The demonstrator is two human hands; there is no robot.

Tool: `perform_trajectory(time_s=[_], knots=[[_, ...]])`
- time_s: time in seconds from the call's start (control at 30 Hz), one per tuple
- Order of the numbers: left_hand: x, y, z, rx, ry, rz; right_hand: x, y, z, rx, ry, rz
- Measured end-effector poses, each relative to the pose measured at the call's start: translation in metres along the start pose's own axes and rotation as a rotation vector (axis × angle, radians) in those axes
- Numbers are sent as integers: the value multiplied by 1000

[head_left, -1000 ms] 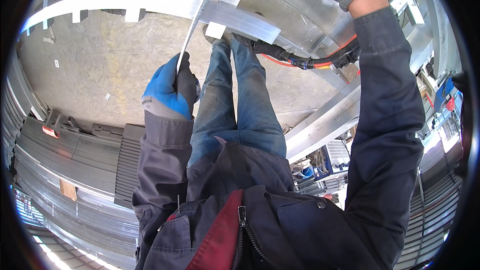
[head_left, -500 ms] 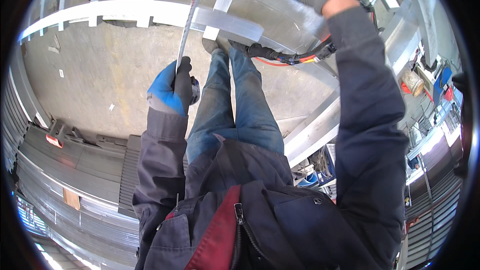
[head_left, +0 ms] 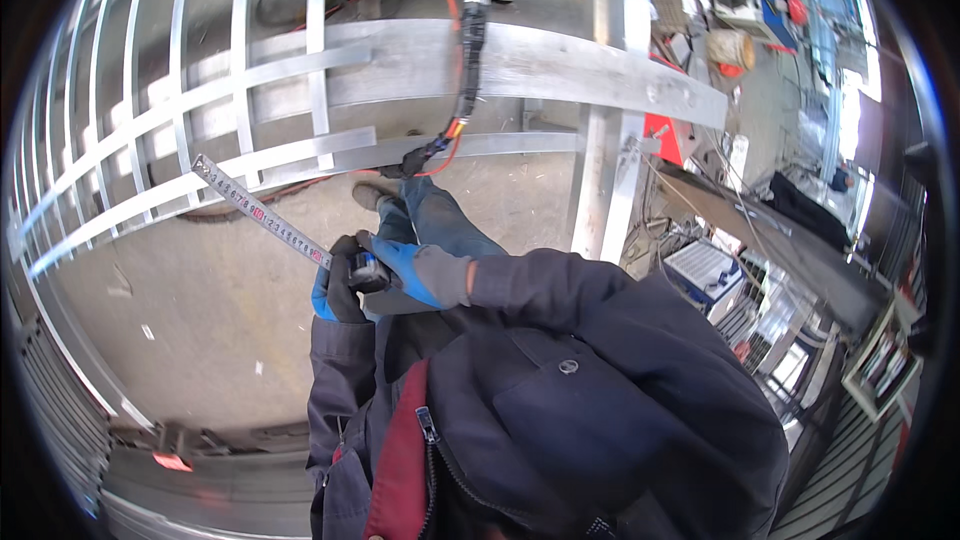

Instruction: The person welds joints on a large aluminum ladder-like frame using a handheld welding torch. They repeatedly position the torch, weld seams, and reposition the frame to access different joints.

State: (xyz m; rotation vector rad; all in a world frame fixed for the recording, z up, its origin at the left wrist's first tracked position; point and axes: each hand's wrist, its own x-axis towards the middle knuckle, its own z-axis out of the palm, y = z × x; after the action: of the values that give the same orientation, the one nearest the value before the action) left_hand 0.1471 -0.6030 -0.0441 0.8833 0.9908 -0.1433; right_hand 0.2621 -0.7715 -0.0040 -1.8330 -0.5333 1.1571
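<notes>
A tape measure [head_left: 370, 273] with a dark case sits between my two hands at the front of my body. Its silvery blade [head_left: 262, 214] slants out to the far left, the free tip lying over or just above a metal rail. My left hand [head_left: 340, 292], in a grey and blue glove, is closed about the mouth of the case, where the blade comes out. On the case's right side my right hand [head_left: 425, 274], gloved the same way, has its fingers closed on it. The hands partly cover the case.
A metal frame with thin bars [head_left: 240, 70] spans the far left, joined by a broad beam [head_left: 540, 55]. A taped cable bundle [head_left: 470, 70] hangs over the beam near my feet. An upright post [head_left: 610, 170] and a cluttered bench [head_left: 705, 270] stand on the right.
My right hand has come back from the far right onto the tape measure. The blade, earlier running out past the top of the view, now ends in sight. My view has turned right.
</notes>
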Motion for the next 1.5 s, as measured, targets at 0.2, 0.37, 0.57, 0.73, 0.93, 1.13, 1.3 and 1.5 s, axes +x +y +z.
perform_trajectory(time_s=[0.2, 0.37, 0.57, 0.73, 0.93, 1.13, 1.3, 1.5], knots=[[-17, 40, 51, 216, -205, 203, -33, -43, -29, 33, 171, 153], [-26, 67, 83, 241, -479, 477, -69, -7, -47, -25, 290, 132], [4, 64, 47, 254, -276, 399, -159, 136, -69, 101, 516, 311], [-7, 27, -11, 427, -214, 361, -211, 276, -153, 787, 452, 661], [-31, -35, 10, 429, 34, 139, -213, 424, -325, 159, 802, 560], [-28, -101, 79, 270, 146, 33, -141, 515, -454, -206, 747, 428], [-31, -130, 95, 542, 141, 230, -138, 513, -475, -255, 649, 510], [-34, -128, 117, 469, 285, 262, -148, 524, -457, -428, 923, 414]])
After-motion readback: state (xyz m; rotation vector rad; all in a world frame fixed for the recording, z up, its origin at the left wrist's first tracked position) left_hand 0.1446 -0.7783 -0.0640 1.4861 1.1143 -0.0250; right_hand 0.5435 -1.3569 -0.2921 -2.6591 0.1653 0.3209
